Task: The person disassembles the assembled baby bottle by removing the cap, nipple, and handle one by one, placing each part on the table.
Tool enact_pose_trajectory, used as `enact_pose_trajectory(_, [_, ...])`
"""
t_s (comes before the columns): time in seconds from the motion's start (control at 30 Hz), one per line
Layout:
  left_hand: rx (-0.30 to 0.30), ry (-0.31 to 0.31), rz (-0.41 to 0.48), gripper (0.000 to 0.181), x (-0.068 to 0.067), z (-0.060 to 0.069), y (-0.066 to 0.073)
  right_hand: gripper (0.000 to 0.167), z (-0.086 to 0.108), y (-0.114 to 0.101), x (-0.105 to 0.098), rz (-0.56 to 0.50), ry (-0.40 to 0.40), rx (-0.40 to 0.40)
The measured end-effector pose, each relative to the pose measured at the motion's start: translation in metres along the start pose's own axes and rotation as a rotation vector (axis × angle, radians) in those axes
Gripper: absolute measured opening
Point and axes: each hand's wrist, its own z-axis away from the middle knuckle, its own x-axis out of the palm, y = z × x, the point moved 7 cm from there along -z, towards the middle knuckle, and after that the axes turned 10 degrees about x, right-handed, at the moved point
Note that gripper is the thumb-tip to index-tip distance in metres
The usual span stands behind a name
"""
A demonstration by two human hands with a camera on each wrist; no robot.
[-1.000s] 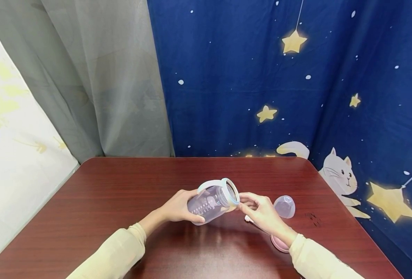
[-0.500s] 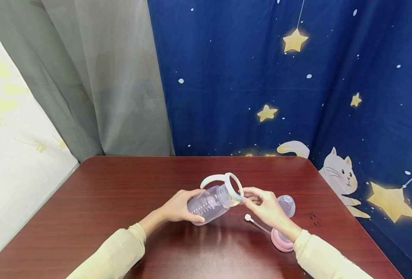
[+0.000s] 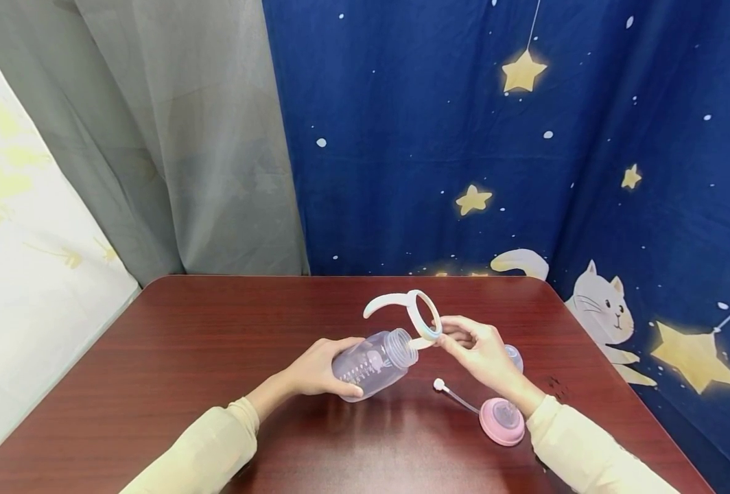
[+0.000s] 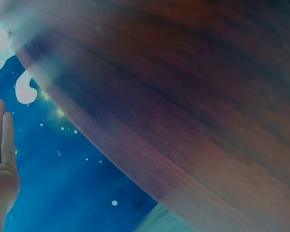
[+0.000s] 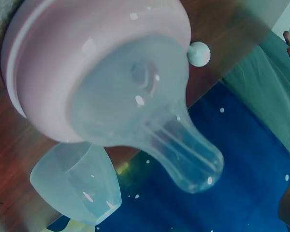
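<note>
My left hand (image 3: 322,368) grips a clear baby bottle (image 3: 374,365) round its body, tilted with its open threaded mouth toward the right. Thumb and fingers of my right hand (image 3: 476,348) pinch the lower rim of a white handle ring (image 3: 425,317), whose curved arms reach left. That ring is off the bottle neck, just up and right of it. Below the right hand lies a pink collar with a clear nipple (image 3: 502,421), and its straw (image 3: 457,396) ends in a white weight. The right wrist view shows this nipple (image 5: 183,145) close up. Only part of the left hand shows in its wrist view.
A clear dome cap (image 3: 514,357) stands behind the right wrist, partly hidden; it also shows as a pale cap (image 5: 79,183) in the right wrist view. The dark red table (image 3: 217,329) ends at a far edge before grey and blue curtains.
My right hand has drawn the handle ring off the bottle neck, moving it up and right. The left hand and bottle stay nearly still. The pink collar is now more exposed.
</note>
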Motion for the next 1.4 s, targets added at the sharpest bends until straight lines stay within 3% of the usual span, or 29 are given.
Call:
enact_pose_trajectory(0.57, [-0.003, -0.004, 0.005, 0.073, 0.000, 0.000, 0.001, 0.027, -0.013, -0.009, -0.017, 0.020, 0.052, 0.036])
enact_pose_trajectory(0.8, [-0.004, -0.009, 0.011, 0.073, 0.001, 0.001, 0.001, 0.026, -0.019, -0.014, -0.024, 0.053, 0.100, 0.019])
enact_pose_trajectory(1.4, [-0.003, -0.012, 0.036, 0.074, 0.002, 0.001, 0.000, 0.025, -0.035, -0.014, -0.030, 0.054, 0.138, 0.000])
